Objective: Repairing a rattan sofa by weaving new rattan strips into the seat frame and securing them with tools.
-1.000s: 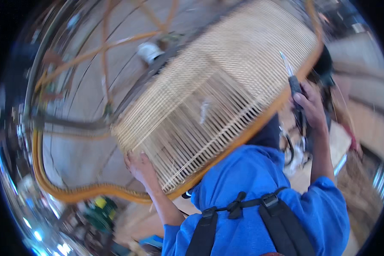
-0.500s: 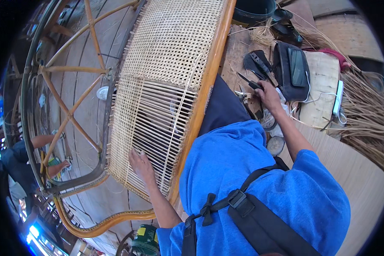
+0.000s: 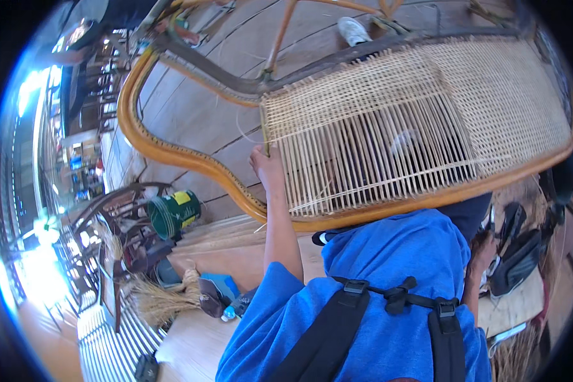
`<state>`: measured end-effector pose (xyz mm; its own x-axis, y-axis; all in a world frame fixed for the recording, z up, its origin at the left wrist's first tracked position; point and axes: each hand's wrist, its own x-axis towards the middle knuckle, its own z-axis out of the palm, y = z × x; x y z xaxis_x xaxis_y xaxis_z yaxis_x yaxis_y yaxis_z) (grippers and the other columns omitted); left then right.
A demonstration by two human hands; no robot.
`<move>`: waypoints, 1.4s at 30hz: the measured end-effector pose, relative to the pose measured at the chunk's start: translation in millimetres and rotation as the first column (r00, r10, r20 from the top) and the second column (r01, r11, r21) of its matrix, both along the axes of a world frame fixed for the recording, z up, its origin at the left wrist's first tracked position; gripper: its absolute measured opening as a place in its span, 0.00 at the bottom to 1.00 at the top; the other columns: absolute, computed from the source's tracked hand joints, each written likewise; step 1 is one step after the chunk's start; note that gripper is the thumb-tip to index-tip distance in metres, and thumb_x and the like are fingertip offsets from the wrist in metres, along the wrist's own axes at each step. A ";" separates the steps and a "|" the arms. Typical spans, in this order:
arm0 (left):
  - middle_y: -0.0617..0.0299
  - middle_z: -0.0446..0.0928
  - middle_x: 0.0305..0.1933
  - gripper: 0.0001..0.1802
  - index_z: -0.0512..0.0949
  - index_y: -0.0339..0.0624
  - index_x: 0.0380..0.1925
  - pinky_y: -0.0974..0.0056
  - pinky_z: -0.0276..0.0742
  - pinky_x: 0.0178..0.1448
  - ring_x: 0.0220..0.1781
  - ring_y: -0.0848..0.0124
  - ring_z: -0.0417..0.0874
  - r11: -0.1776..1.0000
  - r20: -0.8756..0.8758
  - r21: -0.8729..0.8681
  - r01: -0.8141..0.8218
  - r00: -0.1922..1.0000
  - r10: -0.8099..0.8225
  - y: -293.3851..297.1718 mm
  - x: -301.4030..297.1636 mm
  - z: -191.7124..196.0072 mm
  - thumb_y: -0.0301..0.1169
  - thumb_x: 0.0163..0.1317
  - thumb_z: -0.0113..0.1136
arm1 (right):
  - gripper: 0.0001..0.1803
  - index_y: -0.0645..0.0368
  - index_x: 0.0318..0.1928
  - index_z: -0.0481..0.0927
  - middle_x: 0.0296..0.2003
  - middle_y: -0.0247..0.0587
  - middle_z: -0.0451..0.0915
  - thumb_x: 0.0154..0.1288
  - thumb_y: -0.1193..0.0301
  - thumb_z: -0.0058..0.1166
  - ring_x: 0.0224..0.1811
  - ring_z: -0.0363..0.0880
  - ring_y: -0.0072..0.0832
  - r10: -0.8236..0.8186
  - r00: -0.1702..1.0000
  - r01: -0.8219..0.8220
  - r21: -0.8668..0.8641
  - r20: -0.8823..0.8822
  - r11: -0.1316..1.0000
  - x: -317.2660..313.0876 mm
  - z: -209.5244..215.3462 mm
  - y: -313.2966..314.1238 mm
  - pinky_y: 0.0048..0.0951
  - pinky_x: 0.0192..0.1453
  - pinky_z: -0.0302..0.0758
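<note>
Cane panel [image 3: 388, 140] now sideways (left hand [image 3: 267, 167] higher)

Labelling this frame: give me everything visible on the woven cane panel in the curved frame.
The pale woven cane panel fills a curved, glossy orange-brown rattan frame. Its right part is tightly woven; the left and middle show open parallel strands with gaps, and a band of closer weave along the top. It lies tilted across the upper picture, over a plank floor. The left hand touches its lower left corner, fingers at a thin upright strand. A blue sleeve sits just below its lower rail.
</note>
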<state>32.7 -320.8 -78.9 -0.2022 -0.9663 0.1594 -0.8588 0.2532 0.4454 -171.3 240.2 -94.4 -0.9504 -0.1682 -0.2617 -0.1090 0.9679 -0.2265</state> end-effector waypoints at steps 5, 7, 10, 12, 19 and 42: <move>0.51 0.78 0.33 0.17 0.76 0.34 0.34 0.59 0.72 0.43 0.34 0.60 0.78 0.928 -0.334 0.368 -0.056 0.924 0.188 -33.8 0.7 -26.7 0.39 0.56 0.62 | 0.12 0.62 0.42 0.71 0.33 0.57 0.74 0.57 0.71 0.50 0.37 0.72 0.56 0.091 0.995 -0.095 0.165 0.031 0.982 -6.1 -14.8 31.3 0.48 0.40 0.68; 0.54 0.77 0.31 0.17 0.77 0.34 0.31 0.62 0.72 0.42 0.33 0.64 0.77 0.932 -0.314 0.357 -0.065 0.931 0.186 -36.1 0.5 -24.1 0.39 0.56 0.63 | 0.11 0.64 0.41 0.71 0.33 0.59 0.73 0.58 0.72 0.49 0.38 0.73 0.55 0.101 0.993 -0.103 0.038 0.063 0.994 -5.7 -2.2 36.1 0.46 0.42 0.70; 0.58 0.77 0.28 0.13 0.79 0.35 0.30 0.64 0.71 0.39 0.29 0.69 0.75 0.964 -0.329 0.258 -0.069 0.931 0.155 -35.1 4.4 -35.3 0.36 0.55 0.62 | 0.13 0.67 0.44 0.71 0.36 0.57 0.75 0.60 0.74 0.49 0.40 0.75 0.48 0.036 0.973 -0.015 -0.092 0.227 0.996 -2.2 10.1 62.1 0.40 0.45 0.71; 0.57 0.77 0.27 0.13 0.79 0.34 0.31 0.64 0.72 0.38 0.29 0.69 0.75 0.941 -0.387 0.332 -0.066 0.900 0.200 -30.1 -6.6 -19.0 0.35 0.56 0.62 | 0.16 0.69 0.49 0.70 0.41 0.51 0.76 0.62 0.75 0.48 0.41 0.76 0.37 -0.096 0.935 0.206 -0.305 0.340 0.930 -10.5 17.8 81.7 0.34 0.48 0.70; 0.60 0.76 0.24 0.11 0.79 0.33 0.30 0.65 0.70 0.35 0.26 0.73 0.73 0.948 -0.381 0.297 -0.119 0.895 0.232 -36.0 9.1 -37.9 0.32 0.58 0.60 | 0.18 0.64 0.47 0.73 0.31 0.36 0.75 0.58 0.69 0.52 0.37 0.75 0.23 -0.027 0.667 0.521 -0.440 0.745 0.731 -54.2 187.1 -37.4 0.26 0.39 0.71; 0.51 0.76 0.37 0.17 0.77 0.29 0.35 0.62 0.71 0.44 0.37 0.65 0.76 0.874 -0.490 0.458 -0.162 0.774 0.400 -30.6 12.7 -35.1 0.36 0.59 0.58 | 0.25 0.58 0.20 0.70 0.14 0.36 0.70 0.69 0.53 0.41 0.13 0.72 0.28 0.442 0.064 -0.111 -0.434 0.895 0.894 77.7 61.0 -527.7 0.32 0.17 0.71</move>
